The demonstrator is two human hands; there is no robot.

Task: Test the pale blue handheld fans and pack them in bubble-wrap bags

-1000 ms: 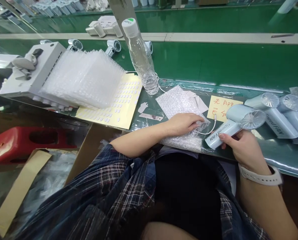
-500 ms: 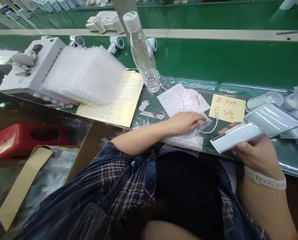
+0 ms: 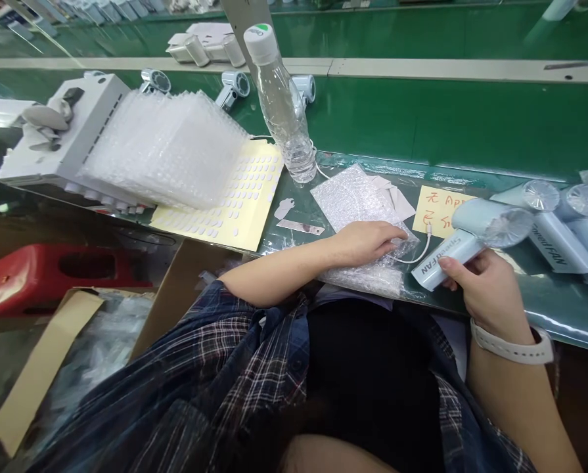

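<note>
My right hand (image 3: pixel 491 289) grips a light-blue handheld fan (image 3: pixel 493 220) by its handle, which has "SpeedFAN" printed on it. Clear film seems to cover the fan's round end, which faces right. My left hand (image 3: pixel 370 242) lies palm down on bubble-wrap bags (image 3: pixel 350 197), fingers stretched out and holding nothing. Between the hands a white cable (image 3: pixel 416 259) curves up to its plug, which rests on a yellow note (image 3: pixel 429 207) with red handwriting. The fan partly covers that note. Two more fans (image 3: pixel 562 243) of the same kind lie close on the right.
A water bottle (image 3: pixel 284 112) stands behind the bags. Left of it are a bubble-wrap stack (image 3: pixel 170 148), a yellow sticker sheet (image 3: pixel 254 217) and a white box (image 3: pixel 77 138). A thin metal blade (image 3: pixel 301 226) lies near my left forearm. Other fans (image 3: pixel 234 85) sit on the green belt (image 3: pixel 422 125).
My right hand has turned the fan over, so the printed handle and film-covered round end now show. It has shifted slightly left, over the note. My left hand stays put.
</note>
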